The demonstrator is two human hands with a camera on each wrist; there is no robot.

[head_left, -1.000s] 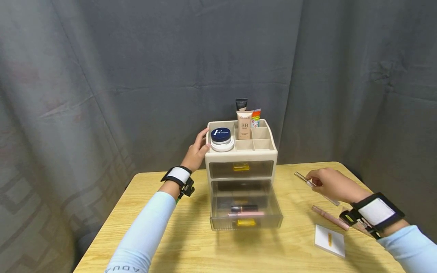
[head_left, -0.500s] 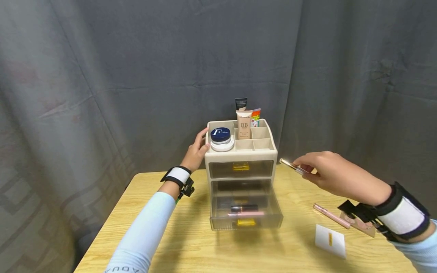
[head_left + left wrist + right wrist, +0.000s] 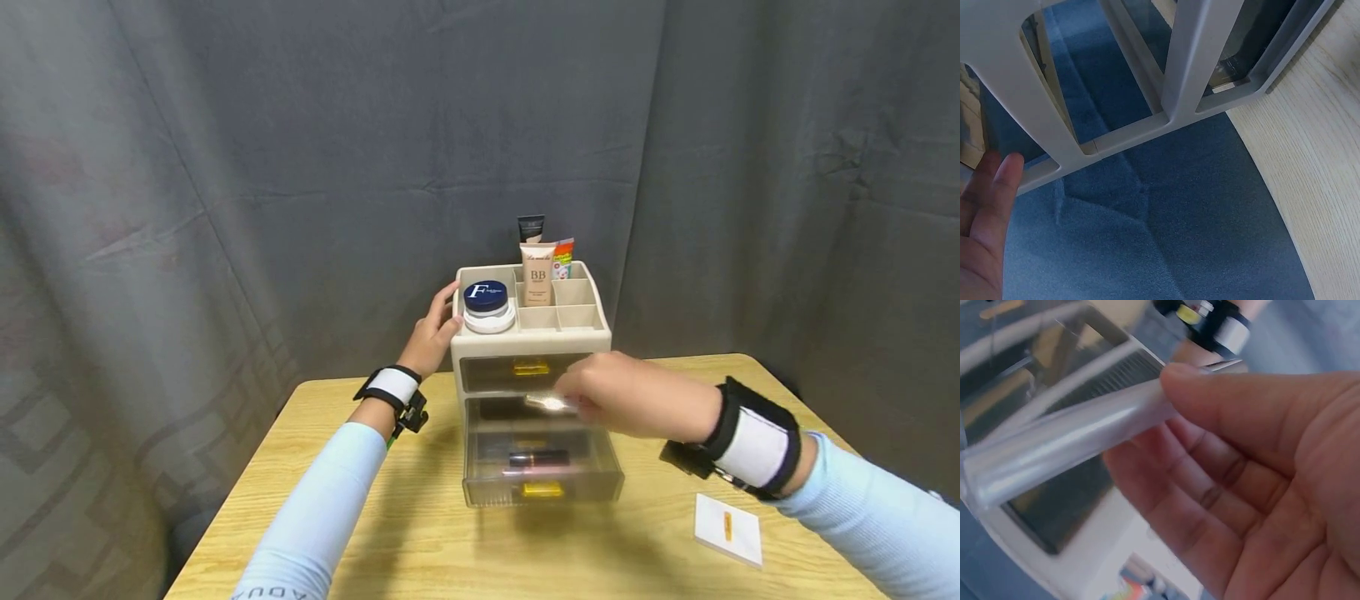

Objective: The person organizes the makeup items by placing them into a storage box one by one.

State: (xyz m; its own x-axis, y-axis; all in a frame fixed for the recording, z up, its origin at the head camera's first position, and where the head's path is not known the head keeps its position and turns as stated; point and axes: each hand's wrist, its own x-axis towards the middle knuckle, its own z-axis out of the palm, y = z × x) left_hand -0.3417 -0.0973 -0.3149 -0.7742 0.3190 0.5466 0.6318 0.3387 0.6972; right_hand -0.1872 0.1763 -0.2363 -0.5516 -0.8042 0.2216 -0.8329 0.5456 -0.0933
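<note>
A cream makeup organizer stands on the wooden table. My left hand rests against its left side, fingers extended; the left wrist view shows the fingertips at the side frame. The lower drawer is pulled out, with a black tube and something pink inside. Above this drawer, my right hand pinches a slim cosmetic tube between thumb and fingers. The tube has a clear, silvery body and a shiny gold end, blurred in the head view. The upper drawer is closed.
In the organizer's top sit a blue-lidded jar on a white round case, a BB cream tube, and two other tubes behind. A white flat box lies at the table's right. Grey curtain hangs behind.
My right hand has lifted the slim tube from the table's right side and carried it left over the open drawer. Its arm now covers the pink tube and the palette. My left hand stays put.
</note>
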